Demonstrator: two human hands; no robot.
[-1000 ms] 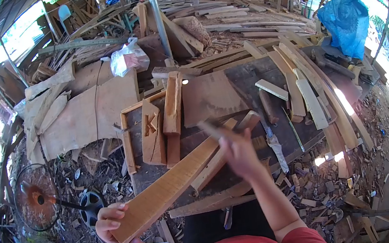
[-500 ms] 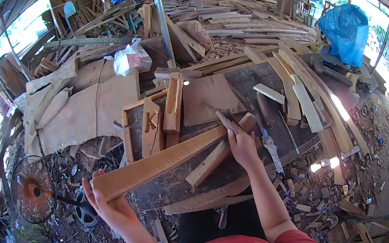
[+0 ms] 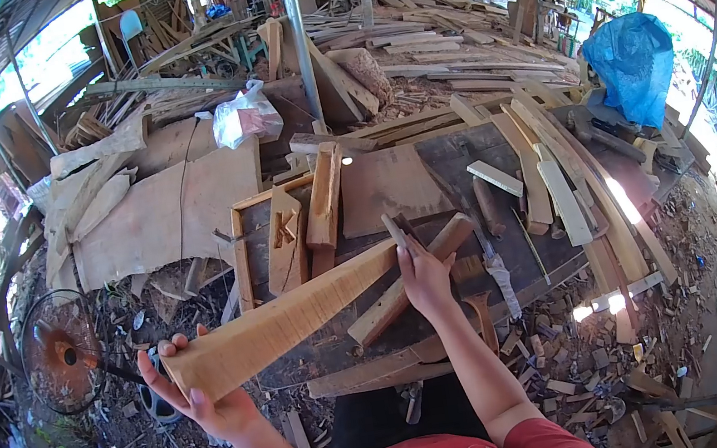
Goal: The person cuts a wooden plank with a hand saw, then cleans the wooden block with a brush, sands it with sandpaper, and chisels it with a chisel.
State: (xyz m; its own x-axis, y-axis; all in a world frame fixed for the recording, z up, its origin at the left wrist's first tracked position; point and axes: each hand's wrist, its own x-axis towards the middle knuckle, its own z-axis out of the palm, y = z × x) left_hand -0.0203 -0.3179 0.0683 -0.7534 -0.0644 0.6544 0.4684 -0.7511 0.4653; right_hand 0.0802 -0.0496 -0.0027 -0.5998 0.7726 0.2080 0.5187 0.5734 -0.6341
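Observation:
A long tapered piece of light wood (image 3: 285,321) slants over the workbench, its wide end near me at left. My left hand (image 3: 214,405) grips that wide end from beneath, with thumb and fingers on either side. At the narrow end, my right hand (image 3: 427,280) is closed around a small flat piece (image 3: 396,230) that looks like a thin block against the wood; its kind I cannot make out. Below the narrow end lies a thick wooden bar (image 3: 380,311) on the bench. A block with a carved letter K (image 3: 285,234) stands beyond.
The dark workbench (image 3: 283,374) bears a flat board (image 3: 385,185), a hollowed wooden block (image 3: 323,200) and a plastic-wrapped tool (image 3: 501,282). Long strips (image 3: 584,165) lie along the right. A round fan (image 3: 65,355) stands at left. Wood scraps litter the ground.
The tapered wood has turned and shifted left, showing more of its broad face. My right hand has moved left and slightly down with it, uncovering a brown handled tool on the bench.

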